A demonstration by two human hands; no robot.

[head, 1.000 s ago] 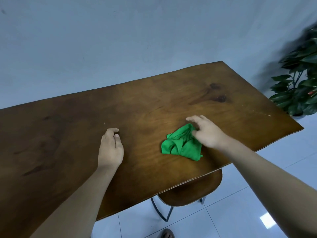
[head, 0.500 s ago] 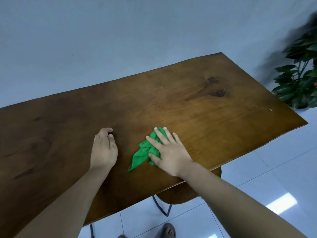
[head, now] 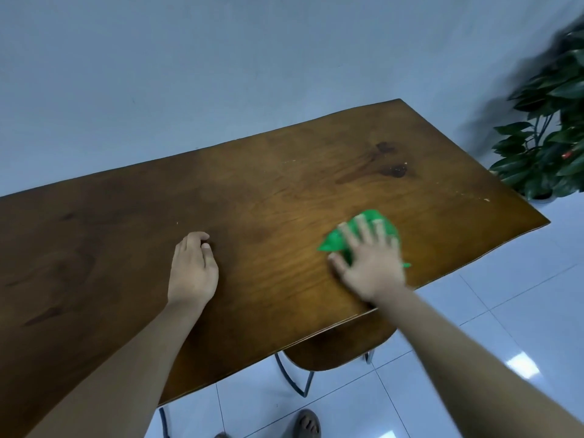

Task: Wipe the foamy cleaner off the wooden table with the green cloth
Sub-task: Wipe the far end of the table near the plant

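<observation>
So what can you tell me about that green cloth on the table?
The bright green cloth looks soft and thin and lies bunched, not folded, flat on the brown wooden table near its front right edge. The right hand presses on it with fingers spread, covering most of it; one pointed corner sticks out left, a thin tip right. It is motion-blurred. The left hand rests apart from it.

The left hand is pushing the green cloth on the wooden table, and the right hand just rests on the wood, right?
No, the hands are swapped. In the head view the right hand presses flat on the green cloth, while the left hand rests on the wooden table.
</observation>
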